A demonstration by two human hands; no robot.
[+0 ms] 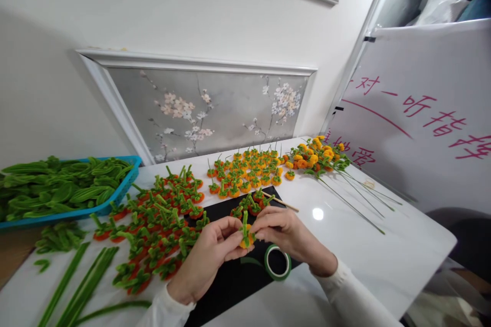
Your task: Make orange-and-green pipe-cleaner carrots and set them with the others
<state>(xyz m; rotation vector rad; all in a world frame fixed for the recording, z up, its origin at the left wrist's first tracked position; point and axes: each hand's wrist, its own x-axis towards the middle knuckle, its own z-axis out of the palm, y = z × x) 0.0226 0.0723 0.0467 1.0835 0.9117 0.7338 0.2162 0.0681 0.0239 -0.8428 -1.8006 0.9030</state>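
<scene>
Above a black mat [226, 291], both my hands hold a small yellow-orange fuzzy pipe-cleaner flower [246, 241] with a green stem standing up from it. My left hand [215, 250] pinches it from the left, thumb and fingers closed. From the other side my right hand [282, 230] grips its edge at the green part, fingertips pressed together. Just below my right hand lies a roll of green tape [277, 262]. Behind my hands, several red-orange flowers with green tops [253, 206] sit on the mat beside a thin wooden stick [282, 201].
Many red-orange flowers [164, 214] cover the table's left side; yellow-orange ones [249, 168] stand in rows at the back. Stemmed flowers [318, 156] lie back right. A blue basket [134, 166] holds green fuzzy leaves, with green pipe-cleaner strips [86, 286] in front. A wall borders the table.
</scene>
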